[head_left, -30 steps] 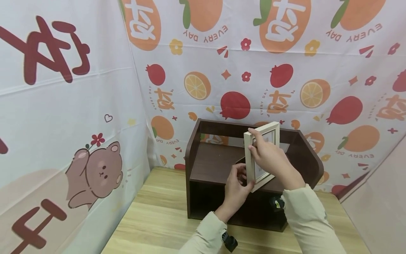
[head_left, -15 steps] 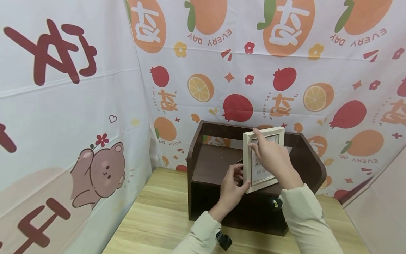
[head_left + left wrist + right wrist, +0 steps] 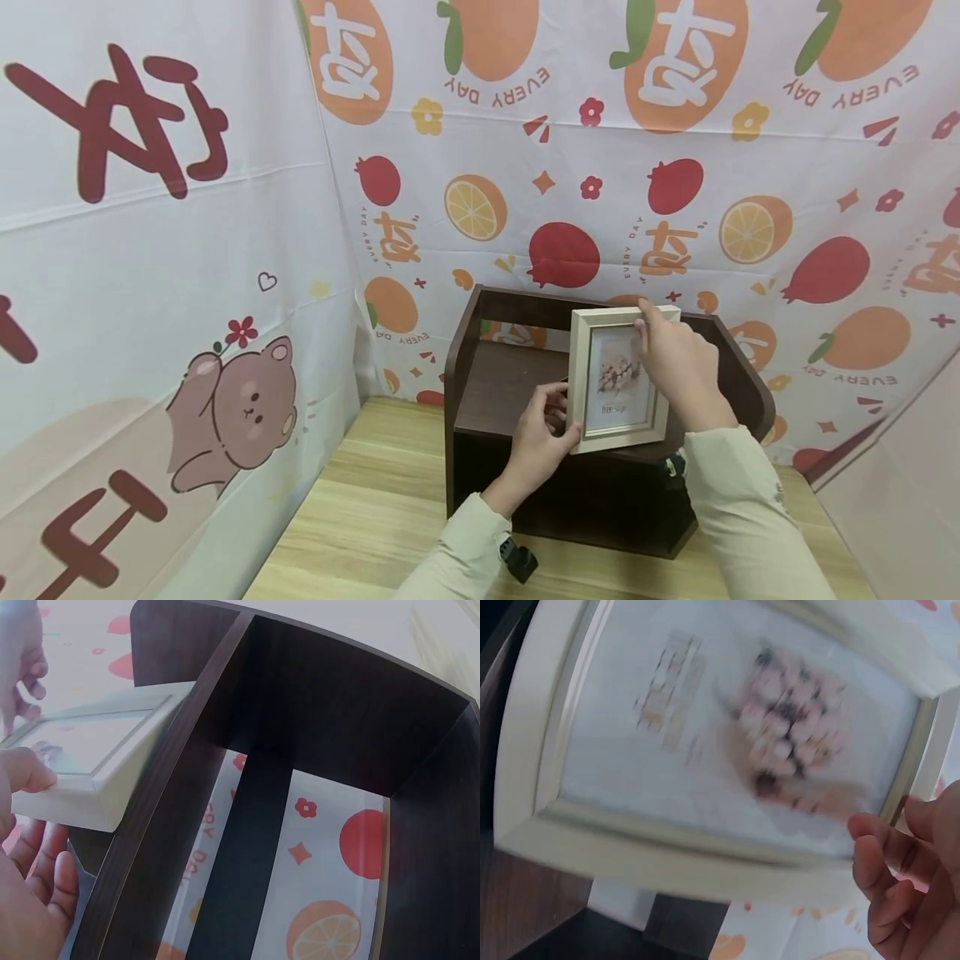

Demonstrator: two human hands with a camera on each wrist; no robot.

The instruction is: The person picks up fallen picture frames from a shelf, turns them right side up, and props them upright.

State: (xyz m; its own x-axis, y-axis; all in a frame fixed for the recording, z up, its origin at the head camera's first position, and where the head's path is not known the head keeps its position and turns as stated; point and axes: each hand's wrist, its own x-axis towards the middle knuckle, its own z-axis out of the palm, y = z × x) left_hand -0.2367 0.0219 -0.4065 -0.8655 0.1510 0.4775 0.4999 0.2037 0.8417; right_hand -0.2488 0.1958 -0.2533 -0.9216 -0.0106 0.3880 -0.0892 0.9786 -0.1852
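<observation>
A cream picture frame leans slightly, its front toward me, over the front of the upper shelf of a dark brown desktop shelf unit. Behind its glass shows a print of pale pink flowers with "free style" lettering. My left hand grips the frame's lower left corner, thumb on the front and the other fingers behind. Up at the top edge, my right hand pinches the frame near its upper right, with curled fingertips at the border. The hand covers part of the right side.
The shelf unit's lower compartment gapes dark below the frame. Its side panels rise left and right. A wood-grain table carries it. Fruit-printed cloth hangs close behind, and a bear-printed cloth hangs at left.
The frame has turned from nearly edge-on to face me more squarely. My right hand has shifted from its upper left corner rightward along the top; my left hand has moved slightly left.
</observation>
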